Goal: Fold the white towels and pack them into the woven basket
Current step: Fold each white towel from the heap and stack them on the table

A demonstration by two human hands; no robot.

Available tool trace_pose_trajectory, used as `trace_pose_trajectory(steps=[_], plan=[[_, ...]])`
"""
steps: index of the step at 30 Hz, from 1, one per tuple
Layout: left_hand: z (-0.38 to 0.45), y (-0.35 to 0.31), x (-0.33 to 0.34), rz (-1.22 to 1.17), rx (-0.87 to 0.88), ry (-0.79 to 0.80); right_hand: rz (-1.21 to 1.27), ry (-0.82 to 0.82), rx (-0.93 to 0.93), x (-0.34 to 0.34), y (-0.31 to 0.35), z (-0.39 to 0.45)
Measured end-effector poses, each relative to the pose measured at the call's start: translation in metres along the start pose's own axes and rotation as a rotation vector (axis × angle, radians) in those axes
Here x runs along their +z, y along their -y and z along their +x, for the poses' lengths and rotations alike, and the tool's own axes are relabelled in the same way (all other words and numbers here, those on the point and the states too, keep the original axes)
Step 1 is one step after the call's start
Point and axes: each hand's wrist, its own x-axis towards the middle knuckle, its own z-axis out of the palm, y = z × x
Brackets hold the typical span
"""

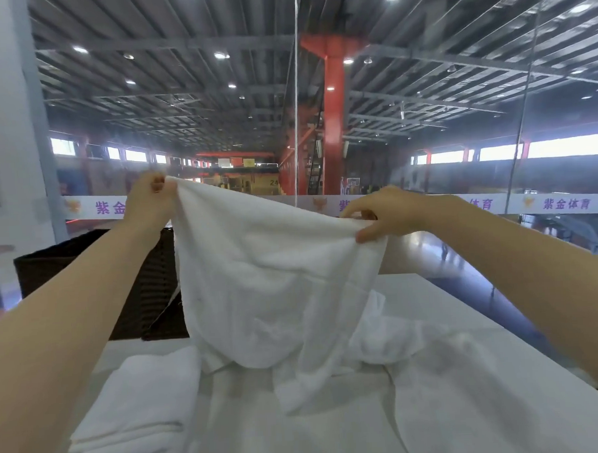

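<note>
A white towel [269, 279] hangs in the air over the table, its lower part drooping onto the surface. My left hand [151, 202] pinches its upper left corner, raised high. My right hand [389, 210] grips the top edge on the right, a little lower. The dark woven basket [146, 284] stands at the back left of the table, partly hidden behind my left forearm and the towel. A stack of folded white towels [141, 404] lies at the front left. More loose white towels [434, 374] lie crumpled on the right of the table.
The white table [417, 289] ends at the right in an edge with a shiny floor below. A glass wall [424, 135] with a printed white band runs behind the table. A white pillar [9, 136] stands at the far left.
</note>
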Motion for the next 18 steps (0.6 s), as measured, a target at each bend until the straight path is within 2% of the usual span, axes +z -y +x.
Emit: trace_pose_trajectory(steps=[7,11,12,14,17,18], plan=[[0.018,-0.021,-0.011,-0.059,0.085,-0.021,0.197,-0.297,0.089,-0.065,-0.027,-0.006],[0.024,-0.038,-0.007,-0.151,0.057,-0.060,0.212,-0.662,0.139,-0.073,-0.033,-0.002],[0.024,-0.037,-0.006,-0.151,0.054,-0.058,0.184,-0.645,0.137,-0.069,-0.030,-0.001],[0.024,-0.029,-0.002,-0.134,0.050,-0.035,0.064,-0.503,0.117,-0.057,-0.027,-0.002],[0.021,-0.026,-0.001,-0.121,0.065,-0.026,0.147,-0.629,0.144,-0.061,-0.029,-0.006],[0.023,-0.026,-0.001,-0.142,0.065,-0.032,0.162,-0.606,0.151,-0.064,-0.029,-0.006]])
